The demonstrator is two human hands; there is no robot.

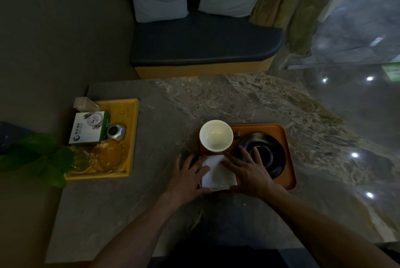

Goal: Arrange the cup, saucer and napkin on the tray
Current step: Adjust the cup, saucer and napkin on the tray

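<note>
The napkin, lying at the tray's near left corner below the cup and beside the saucer, is pressed under both hands' flat, spread fingers and should be smoothed square without nudging the cup.

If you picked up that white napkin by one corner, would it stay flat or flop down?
Probably flop. The napkin looks like thin folded cloth or paper, lying flat under the left hand and right hand, so its layers would likely sag and open. It also looks light, so a push should slide it easily on the tray.
</note>
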